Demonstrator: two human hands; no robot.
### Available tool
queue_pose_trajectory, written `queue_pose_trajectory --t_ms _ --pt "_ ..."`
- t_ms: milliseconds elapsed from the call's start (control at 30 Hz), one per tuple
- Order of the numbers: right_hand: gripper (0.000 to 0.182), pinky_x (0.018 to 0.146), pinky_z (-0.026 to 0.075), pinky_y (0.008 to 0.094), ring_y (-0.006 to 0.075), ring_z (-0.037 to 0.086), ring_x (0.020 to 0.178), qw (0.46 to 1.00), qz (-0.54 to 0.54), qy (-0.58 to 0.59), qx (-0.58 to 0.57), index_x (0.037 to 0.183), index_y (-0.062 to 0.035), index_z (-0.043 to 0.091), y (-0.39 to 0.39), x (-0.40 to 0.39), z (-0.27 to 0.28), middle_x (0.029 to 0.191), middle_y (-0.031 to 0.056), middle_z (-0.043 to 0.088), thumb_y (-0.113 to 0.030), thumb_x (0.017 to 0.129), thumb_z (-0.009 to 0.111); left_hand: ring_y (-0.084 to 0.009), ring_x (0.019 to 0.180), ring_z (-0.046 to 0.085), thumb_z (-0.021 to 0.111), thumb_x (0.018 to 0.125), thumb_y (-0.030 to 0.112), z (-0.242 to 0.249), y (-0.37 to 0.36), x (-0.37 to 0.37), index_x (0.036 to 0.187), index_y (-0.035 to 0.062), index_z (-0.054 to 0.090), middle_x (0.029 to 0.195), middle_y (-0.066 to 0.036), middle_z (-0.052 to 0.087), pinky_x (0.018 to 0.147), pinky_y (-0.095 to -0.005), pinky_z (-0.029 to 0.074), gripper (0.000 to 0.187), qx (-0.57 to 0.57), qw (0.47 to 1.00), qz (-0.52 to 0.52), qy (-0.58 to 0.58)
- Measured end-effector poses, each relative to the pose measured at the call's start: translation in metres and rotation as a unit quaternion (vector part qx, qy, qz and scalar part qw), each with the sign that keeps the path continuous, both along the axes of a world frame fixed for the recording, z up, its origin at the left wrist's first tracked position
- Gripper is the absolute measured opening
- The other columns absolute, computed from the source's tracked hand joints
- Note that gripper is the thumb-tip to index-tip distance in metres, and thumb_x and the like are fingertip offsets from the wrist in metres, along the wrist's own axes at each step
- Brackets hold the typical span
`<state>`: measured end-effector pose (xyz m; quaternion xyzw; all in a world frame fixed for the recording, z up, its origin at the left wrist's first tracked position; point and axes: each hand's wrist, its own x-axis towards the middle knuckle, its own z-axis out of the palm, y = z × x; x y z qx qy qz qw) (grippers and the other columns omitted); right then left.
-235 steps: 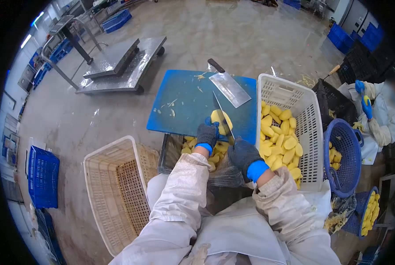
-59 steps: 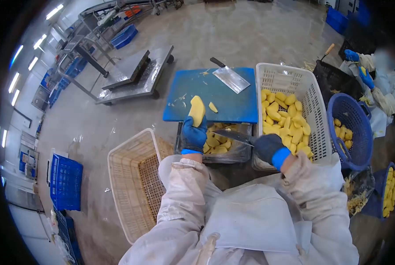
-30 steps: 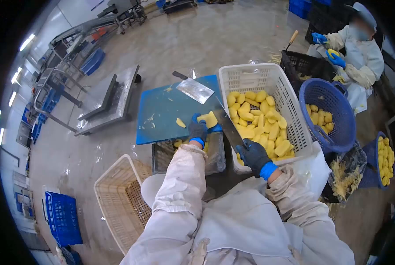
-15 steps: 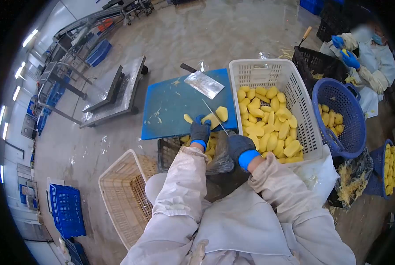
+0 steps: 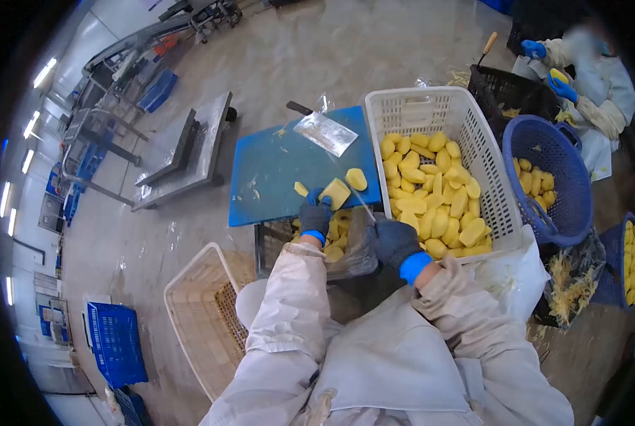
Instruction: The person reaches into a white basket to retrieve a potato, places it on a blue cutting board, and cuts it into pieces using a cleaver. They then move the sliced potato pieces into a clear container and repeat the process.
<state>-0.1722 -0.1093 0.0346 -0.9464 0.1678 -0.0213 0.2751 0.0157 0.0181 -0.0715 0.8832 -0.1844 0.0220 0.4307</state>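
Note:
My left hand (image 5: 315, 215), in a dark glove with a blue cuff, is closed on a cut yellow potato (image 5: 336, 193) at the near edge of the blue cutting board (image 5: 275, 170). My right hand (image 5: 394, 241), gloved the same way, grips a thin knife (image 5: 363, 204) whose blade points up and left, just right of that potato. A cut potato piece (image 5: 356, 179) lies beyond the blade, and a small piece (image 5: 301, 189) lies to the left. Farther back on the board rests a cleaver (image 5: 326, 133).
Right of the board stands a white crate (image 5: 498, 206) of peeled potatoes, then a purple basket (image 5: 573, 206). A crate (image 5: 260, 252) with potato pieces is under the board. An empty beige crate (image 5: 189, 305) stands left. A co-worker (image 5: 601, 85) holds a potato at upper right.
My left hand has shifted slightly left and down, and the held potato shows a broad cut face. The blade has moved slightly right, away from it. My right hand is a little lower.

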Motion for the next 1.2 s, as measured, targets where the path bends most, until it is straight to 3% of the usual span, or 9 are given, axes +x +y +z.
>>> queue_pose_trajectory --t_ms 100,233,467,533,667,767,900,1033,1200 --pt "0.029 0.061 0.046 0.0473 0.0365 0.059 0.069 0.995 -0.037 -0.044 0.076 0.098 -0.0072 0.056 -0.009 -0.025 0.006 0.075 0.0190 0.061 -0.031 0.083 0.050 -0.0148 0.073 0.061 0.061 0.082 0.019 0.026 0.000 -0.013 0.109 0.0043 0.058 0.089 -0.009 0.064 0.064 -0.0295 0.050 0.031 -0.113 0.979 -0.001 0.169" --pt "0.034 0.056 0.046 0.0450 0.0343 0.059 0.066 0.997 0.019 -0.071 0.003 0.106 -0.0068 0.055 -0.013 -0.030 -0.008 0.073 0.0173 0.061 -0.032 0.083 0.050 -0.0133 0.071 0.060 0.057 0.084 0.015 0.019 -0.003 -0.015 0.108 0.0007 0.057 0.088 -0.007 0.063 0.063 -0.0262 0.050 0.028 -0.221 0.953 0.001 0.209" --pt "0.030 0.054 0.046 0.0437 0.0316 0.060 0.063 0.995 0.069 -0.058 -0.041 0.103 -0.0076 0.056 0.000 -0.027 -0.007 0.073 0.0138 0.062 -0.029 0.084 0.049 -0.0145 0.069 0.058 0.055 0.082 0.009 0.019 -0.004 -0.005 0.098 -0.0006 0.060 0.081 -0.005 0.063 0.062 -0.0278 0.047 0.019 -0.196 0.968 -0.005 0.159" --pt "0.027 0.054 0.046 0.0438 0.0314 0.060 0.063 0.994 0.074 -0.025 -0.073 0.102 -0.0079 0.057 0.003 -0.022 -0.011 0.073 0.0134 0.062 -0.026 0.083 0.049 -0.0251 0.076 0.063 0.058 0.080 0.013 0.044 -0.004 -0.013 0.097 0.0087 0.061 0.087 -0.011 0.065 0.066 -0.0338 0.049 0.018 -0.039 0.998 -0.047 0.008" --pt "0.025 0.059 0.048 0.0442 0.0323 0.062 0.068 0.989 0.092 0.052 -0.100 0.102 -0.0075 0.057 0.008 -0.014 -0.004 0.075 0.0142 0.063 -0.017 0.081 0.048 -0.0292 0.079 0.062 0.060 0.079 0.017 0.026 -0.003 0.004 0.096 0.0114 0.062 0.086 -0.012 0.064 0.068 -0.0357 0.048 0.019 -0.081 0.993 -0.020 0.084" --pt "0.024 0.063 0.050 0.0451 0.0337 0.063 0.072 0.990 0.086 0.069 -0.091 0.100 -0.0052 0.058 0.015 0.002 -0.005 0.078 0.0166 0.064 -0.014 0.080 0.048 -0.0272 0.081 0.063 0.060 0.079 0.017 0.008 -0.001 0.015 0.098 0.0112 0.061 0.087 -0.011 0.065 0.069 -0.0339 0.048 0.020 0.120 0.992 -0.028 -0.010" --pt "0.022 0.063 0.051 0.0445 0.0324 0.064 0.075 0.998 0.036 0.010 -0.050 0.090 -0.0048 0.062 0.014 0.034 -0.004 0.083 0.0180 0.064 -0.015 0.080 0.046 -0.0211 0.081 0.063 0.061 0.078 0.011 -0.005 0.001 0.009 0.102 0.0059 0.059 0.090 -0.010 0.066 0.071 -0.0310 0.049 0.025 0.000 0.999 0.011 0.049" --pt "0.026 0.067 0.049 0.0454 0.0352 0.062 0.076 0.987 0.112 0.070 -0.086 0.098 -0.0035 0.059 -0.007 0.055 -0.020 0.086 0.0200 0.063 -0.021 0.082 0.046 -0.0178 0.082 0.061 0.062 0.078 0.008 0.019 -0.005 -0.008 0.102 -0.0016 0.057 0.093 -0.012 0.065 0.073 -0.0306 0.049 0.026 -0.125 0.984 0.043 0.117" --pt "0.046 0.070 0.046 0.0449 0.0359 0.060 0.078 0.993 0.089 -0.017 0.076 0.121 -0.0106 0.047 -0.028 0.037 -0.006 0.083 0.0236 0.061 -0.038 0.084 0.048 -0.0204 0.088 0.059 0.061 0.080 0.012 -0.009 0.006 -0.003 0.111 0.0001 0.053 0.103 -0.015 0.061 0.077 -0.0316 0.049 0.034 -0.205 0.964 0.012 0.169"
